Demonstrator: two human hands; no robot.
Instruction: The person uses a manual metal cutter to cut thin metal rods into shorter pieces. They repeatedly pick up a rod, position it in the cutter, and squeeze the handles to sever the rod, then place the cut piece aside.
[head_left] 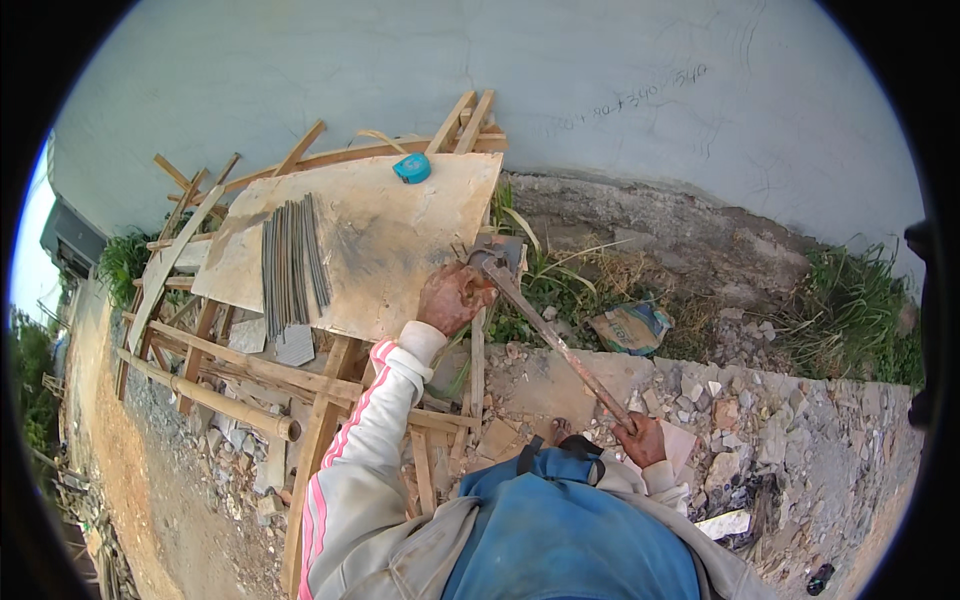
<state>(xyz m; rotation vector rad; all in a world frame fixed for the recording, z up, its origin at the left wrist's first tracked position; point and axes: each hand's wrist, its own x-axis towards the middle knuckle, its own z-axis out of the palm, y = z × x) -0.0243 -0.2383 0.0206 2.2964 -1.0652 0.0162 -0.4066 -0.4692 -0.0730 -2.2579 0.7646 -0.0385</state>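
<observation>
My right hand [641, 440] is wrapped round the lower end of a long rusty metal bar [560, 345]. The bar slants up and left, and its thicker head rests at a dark metal plate [503, 247] fixed at the board's right end. Short pins stick up near this plate. Close to the bar's head, my left hand [452, 298] is closed with curled fingers, and whatever it grips is hidden. A bundle of thin grey metal rods [291, 262] lies on the pale wooden board [385, 290] to the left. Farther back on the board sits a blue tape measure [412, 168].
Rough timber framing [330, 385] holds up the board, with a bamboo pole [215, 397] jutting along its near side. A grey wall [480, 60] stands behind. Broken rubble [740, 430] covers the ground at right, near a crumpled sack [632, 328] and weeds [850, 310].
</observation>
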